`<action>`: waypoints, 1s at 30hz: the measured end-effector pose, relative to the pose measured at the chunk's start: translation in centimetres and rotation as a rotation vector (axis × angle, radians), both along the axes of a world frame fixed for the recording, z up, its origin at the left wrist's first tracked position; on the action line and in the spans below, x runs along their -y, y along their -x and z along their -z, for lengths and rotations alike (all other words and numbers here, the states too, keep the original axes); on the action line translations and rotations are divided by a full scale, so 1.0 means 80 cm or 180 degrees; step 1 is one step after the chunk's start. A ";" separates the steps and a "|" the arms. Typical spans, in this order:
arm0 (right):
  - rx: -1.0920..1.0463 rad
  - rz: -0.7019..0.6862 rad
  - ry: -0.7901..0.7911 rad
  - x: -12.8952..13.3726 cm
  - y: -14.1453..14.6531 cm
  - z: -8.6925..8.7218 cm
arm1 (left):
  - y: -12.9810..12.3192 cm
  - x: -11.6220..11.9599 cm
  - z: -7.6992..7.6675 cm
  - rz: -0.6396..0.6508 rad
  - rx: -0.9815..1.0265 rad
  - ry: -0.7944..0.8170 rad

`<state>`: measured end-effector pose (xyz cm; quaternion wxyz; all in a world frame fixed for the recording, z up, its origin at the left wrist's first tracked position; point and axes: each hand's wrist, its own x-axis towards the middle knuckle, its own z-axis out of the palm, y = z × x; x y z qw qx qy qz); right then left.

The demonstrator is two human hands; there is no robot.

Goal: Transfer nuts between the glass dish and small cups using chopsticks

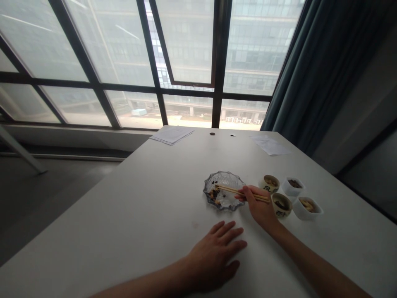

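My right hand (pixel 259 205) is closed around a pair of wooden chopsticks (pixel 228 189). Their tips reach into a scalloped clear glass plate (pixel 223 174), over a small pile of dark and tan food pieces (pixel 214 194); whether the tips pinch a piece is too small to tell. My left hand (pixel 220 252) lies on the table with fingers spread, holding nothing, just in front of the plate. Beside my right hand stand two round patterned cups (pixel 282 213) and two white plastic tubs (pixel 293 192), each with some food pieces inside.
The white table (pixel 124 215) runs toward the windows. Paper sheets (pixel 172 135) lie at its far left corner, and more sheets (pixel 270 145) at the far right. Two small round fittings (pixel 212 133) sit near the far edge. A dark blue curtain (pixel 297 74) hangs on the right.
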<state>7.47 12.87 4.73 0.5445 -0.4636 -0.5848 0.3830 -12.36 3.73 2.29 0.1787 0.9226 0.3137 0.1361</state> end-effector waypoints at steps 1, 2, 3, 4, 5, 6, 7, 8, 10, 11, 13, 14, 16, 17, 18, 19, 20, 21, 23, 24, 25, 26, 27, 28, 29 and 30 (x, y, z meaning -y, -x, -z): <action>0.0014 0.0031 -0.0030 0.000 -0.001 0.000 | 0.000 0.000 0.001 -0.0004 -0.0005 -0.0010; 0.0026 0.0076 -0.0058 0.001 -0.002 -0.002 | 0.000 0.000 0.001 -0.0006 -0.0009 -0.0020; 0.0039 0.0131 -0.0082 0.002 -0.005 -0.004 | 0.000 -0.001 0.001 -0.0007 -0.0013 -0.0032; 0.0051 0.0187 -0.0106 0.004 -0.008 -0.007 | 0.000 -0.001 0.001 -0.0007 -0.0020 -0.0041; 0.0058 0.0253 -0.0144 0.008 -0.014 -0.012 | 0.000 -0.001 0.001 -0.0005 -0.0030 -0.0047; 0.0054 0.0327 -0.0193 0.012 -0.020 -0.018 | 0.000 -0.001 0.001 -0.0004 -0.0046 -0.0051; 0.0038 0.0416 -0.0252 0.018 -0.029 -0.026 | 0.000 -0.001 0.000 0.0005 -0.0066 -0.0051; 0.0020 0.0520 -0.0315 0.025 -0.039 -0.034 | 0.000 -0.001 -0.001 0.0008 -0.0079 -0.0050; 0.0025 0.0760 -0.0412 0.043 -0.063 -0.052 | 0.000 -0.001 -0.003 0.0013 -0.0094 -0.0037; 0.0077 0.0899 -0.0457 0.053 -0.077 -0.061 | -0.001 -0.001 -0.004 0.0014 -0.0110 -0.0021; 0.0231 0.1223 -0.0588 0.075 -0.105 -0.074 | -0.002 -0.001 -0.006 0.0002 -0.0153 0.0012; 0.0290 0.1375 -0.0631 0.086 -0.119 -0.078 | -0.002 -0.001 -0.006 -0.0006 -0.0169 0.0020; 0.0339 0.1652 -0.0661 0.108 -0.146 -0.079 | -0.003 0.000 -0.007 -0.0017 -0.0162 0.0008; 0.0336 0.1755 -0.0610 0.118 -0.158 -0.076 | -0.003 -0.001 -0.007 -0.0022 -0.0140 -0.0010; 0.0311 0.1837 -0.0535 0.126 -0.169 -0.071 | -0.003 -0.001 -0.006 -0.0023 -0.0122 -0.0028; 0.0263 0.1903 -0.0442 0.133 -0.180 -0.065 | -0.003 -0.001 -0.006 -0.0018 -0.0115 -0.0043; 0.0187 0.1944 -0.0348 0.139 -0.189 -0.058 | -0.003 -0.001 -0.006 -0.0016 -0.0118 -0.0056; 0.0087 0.1966 -0.0267 0.144 -0.198 -0.050 | -0.003 -0.002 -0.005 -0.0014 -0.0128 -0.0069; -0.0176 0.1959 -0.0112 0.149 -0.212 -0.035 | -0.002 -0.002 -0.004 -0.0010 -0.0146 -0.0094; -0.0312 0.1938 -0.0027 0.149 -0.217 -0.027 | -0.002 -0.003 -0.004 -0.0011 -0.0154 -0.0106; -0.0440 0.1920 0.0044 0.149 -0.221 -0.021 | -0.002 -0.003 -0.004 -0.0015 -0.0160 -0.0116; -0.0556 0.1896 0.0102 0.149 -0.225 -0.015 | -0.002 -0.003 -0.004 -0.0018 -0.0170 -0.0122; -0.0660 0.1882 0.0135 0.148 -0.227 -0.010 | -0.002 -0.004 -0.004 -0.0018 -0.0184 -0.0121; -0.0752 0.1856 0.0155 0.147 -0.229 -0.006 | -0.002 -0.004 -0.004 -0.0018 -0.0206 -0.0113; -0.0836 0.1838 0.0166 0.146 -0.230 -0.002 | -0.002 -0.004 -0.005 -0.0019 -0.0234 -0.0101; -0.0919 0.1818 0.0176 0.145 -0.231 0.001 | -0.002 -0.004 -0.006 -0.0022 -0.0262 -0.0090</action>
